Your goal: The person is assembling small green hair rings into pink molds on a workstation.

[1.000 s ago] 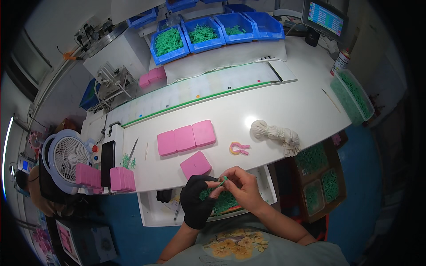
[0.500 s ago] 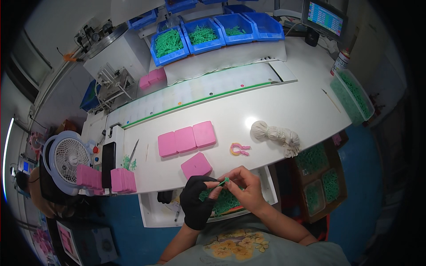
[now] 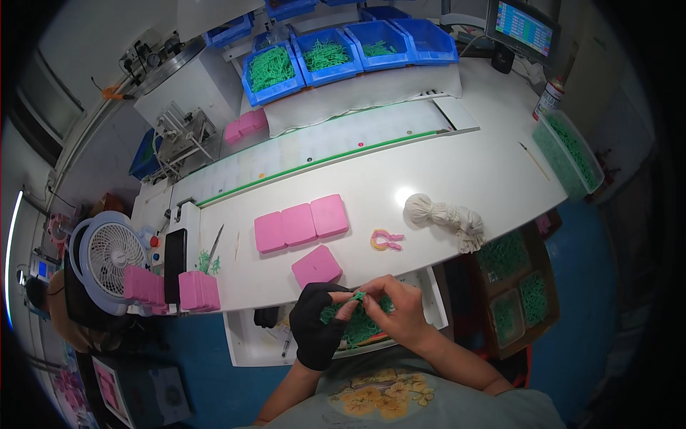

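Head view: at the near edge of the white counter (image 3: 443, 179), the black-gloved left hand (image 3: 319, 330) and the bare right hand (image 3: 400, 312) together pinch a small green plastic part (image 3: 356, 296), held above a shallow white tray (image 3: 246, 342) of like pieces, likely so drops land there. A flat pink rectangular case (image 3: 316, 266) lies just beyond.
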Demonstrator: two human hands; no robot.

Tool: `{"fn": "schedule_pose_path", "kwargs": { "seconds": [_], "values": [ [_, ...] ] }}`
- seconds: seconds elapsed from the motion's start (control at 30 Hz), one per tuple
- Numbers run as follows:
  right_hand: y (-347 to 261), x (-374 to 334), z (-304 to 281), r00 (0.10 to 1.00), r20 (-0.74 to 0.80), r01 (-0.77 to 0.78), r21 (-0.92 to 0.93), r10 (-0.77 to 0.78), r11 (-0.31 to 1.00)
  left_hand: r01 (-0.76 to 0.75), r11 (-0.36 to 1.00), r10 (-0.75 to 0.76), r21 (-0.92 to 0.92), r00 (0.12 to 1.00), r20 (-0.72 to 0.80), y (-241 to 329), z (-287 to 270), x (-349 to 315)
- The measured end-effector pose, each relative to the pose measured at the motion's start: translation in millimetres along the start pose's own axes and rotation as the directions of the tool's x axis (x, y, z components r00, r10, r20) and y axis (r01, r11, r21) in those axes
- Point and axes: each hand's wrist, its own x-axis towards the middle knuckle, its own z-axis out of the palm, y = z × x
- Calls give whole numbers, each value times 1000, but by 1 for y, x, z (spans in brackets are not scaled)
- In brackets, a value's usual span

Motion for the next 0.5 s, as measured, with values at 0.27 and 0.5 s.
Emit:
{"fn": "schedule_pose_path", "kwargs": {
  "seconds": [0.27, 0.5],
  "values": [
    [-2, 0, 0, 998, -23, 51, -57, -52, 997, -2, 1000, 2, -10, 1000, -1, -2, 1, 0],
    [-3, 1, 0, 997, -26, 74, -67, -75, 995, 10, 999, -9, -33, 1000, 9, -4, 1, 0]
  ]
}}
